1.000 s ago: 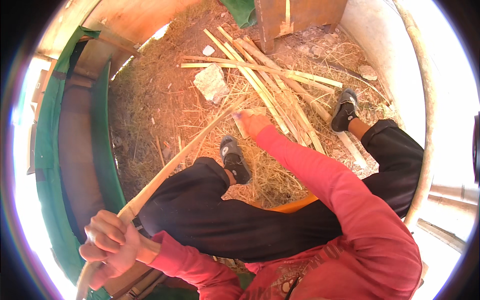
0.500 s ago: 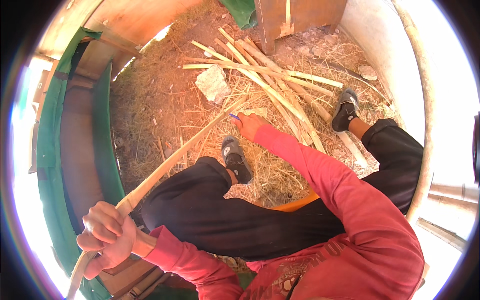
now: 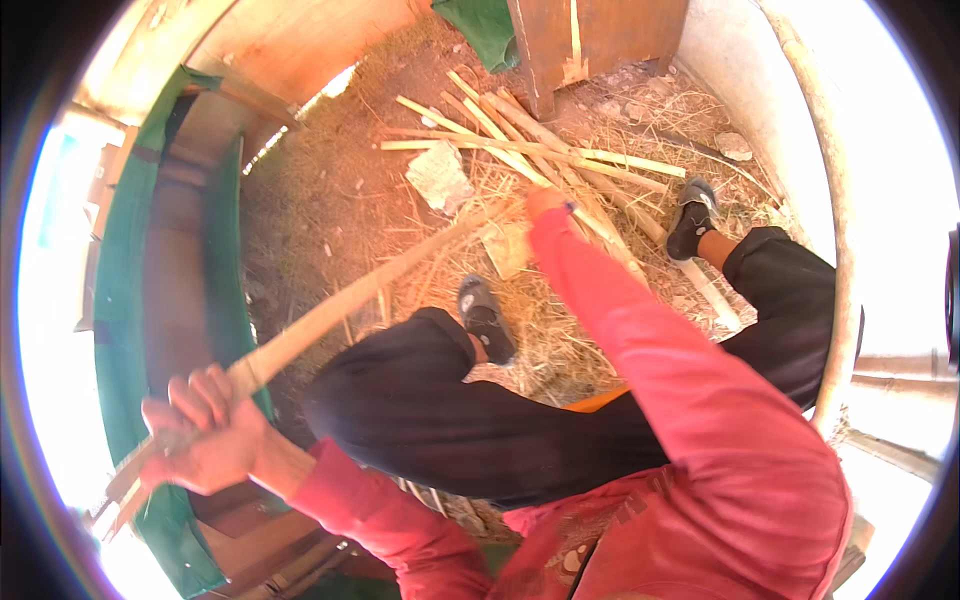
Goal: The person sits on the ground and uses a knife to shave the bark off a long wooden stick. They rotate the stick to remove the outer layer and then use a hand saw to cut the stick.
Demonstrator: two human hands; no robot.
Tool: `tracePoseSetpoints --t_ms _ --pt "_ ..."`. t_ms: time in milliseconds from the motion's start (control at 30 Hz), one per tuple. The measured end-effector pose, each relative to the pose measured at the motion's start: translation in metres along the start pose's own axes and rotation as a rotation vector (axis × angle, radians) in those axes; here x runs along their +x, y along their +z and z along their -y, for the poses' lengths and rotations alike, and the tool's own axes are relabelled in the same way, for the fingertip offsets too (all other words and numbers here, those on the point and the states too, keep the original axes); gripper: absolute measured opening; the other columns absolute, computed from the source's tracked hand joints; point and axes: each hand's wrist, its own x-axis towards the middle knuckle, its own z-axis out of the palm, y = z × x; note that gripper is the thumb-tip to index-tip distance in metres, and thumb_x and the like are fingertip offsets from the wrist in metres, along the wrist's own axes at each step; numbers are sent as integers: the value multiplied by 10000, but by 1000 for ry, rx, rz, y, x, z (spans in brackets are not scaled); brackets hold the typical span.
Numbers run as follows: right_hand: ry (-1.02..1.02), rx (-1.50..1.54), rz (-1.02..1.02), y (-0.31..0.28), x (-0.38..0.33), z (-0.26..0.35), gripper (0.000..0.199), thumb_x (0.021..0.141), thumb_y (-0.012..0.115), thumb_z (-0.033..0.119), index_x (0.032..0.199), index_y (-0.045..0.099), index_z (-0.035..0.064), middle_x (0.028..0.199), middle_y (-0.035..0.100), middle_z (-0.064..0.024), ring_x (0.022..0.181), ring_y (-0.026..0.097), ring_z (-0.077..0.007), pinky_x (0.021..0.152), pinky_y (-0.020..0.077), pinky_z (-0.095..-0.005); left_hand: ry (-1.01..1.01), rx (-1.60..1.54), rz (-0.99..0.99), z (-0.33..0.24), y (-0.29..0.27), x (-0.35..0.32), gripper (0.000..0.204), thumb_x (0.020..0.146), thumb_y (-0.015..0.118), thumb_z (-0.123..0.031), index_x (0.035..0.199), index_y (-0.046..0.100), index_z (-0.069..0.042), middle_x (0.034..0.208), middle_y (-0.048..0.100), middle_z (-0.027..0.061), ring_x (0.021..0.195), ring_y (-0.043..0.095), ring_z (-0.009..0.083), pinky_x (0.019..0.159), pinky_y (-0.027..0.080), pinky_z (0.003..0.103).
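Note:
A long pale strip of split bamboo or wood (image 3: 350, 297) slants from the lower left up to the middle of the ground. My left hand (image 3: 208, 432) is wrapped round its near part, and the near end sticks out behind the fist. Close to the strip's far end, my right hand (image 3: 545, 203) is closed and blurred by motion. A bit of a thin blue thing (image 3: 570, 207) shows at that hand; its kind is not clear. Under the far end, a flat yellowish block (image 3: 506, 250) lies on the straw.
Several pale strips and poles (image 3: 560, 155) lie crossed beyond my right hand, beside a rough stone (image 3: 440, 178). Straw (image 3: 545, 345) covers the ground around my feet. A green-draped frame (image 3: 125, 330) stands at left, a wooden panel (image 3: 600, 45) at the back, an upright pole (image 3: 835, 200) at right.
My right hand has moved forward and to the right, past the strip's far end. My left hand, still gripping, has shifted slightly up and left. More of the yellowish block shows.

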Motion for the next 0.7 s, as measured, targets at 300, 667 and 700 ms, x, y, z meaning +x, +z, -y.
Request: tracePoseSetpoints --t_ms 300,667,700 --pt "-53 825 109 -138 -69 46 336 982 450 312 1245 467 103 809 643 -239 736 637 -425 658 502 -518 34 -45 283 -7 8 9 647 823 502 -736 650 308 -143 459 257 -41 377 201 61 396 123 222" --pt "-145 476 17 -86 -68 73 274 981 440 286 1227 455 165 693 638 -206 632 646 -418 564 513 -511 26 -112 436 14 7 15 632 848 493 -712 643 326 -138 433 274 -47 341 229 54 334 151 215" --pt "-162 408 11 -69 -57 68 273 977 444 269 1228 456 162 695 642 -201 628 650 -407 555 515 -499 -1 -91 409 15 7 13 627 847 495 -712 650 330 -139 443 271 -44 351 217 56 349 146 220"
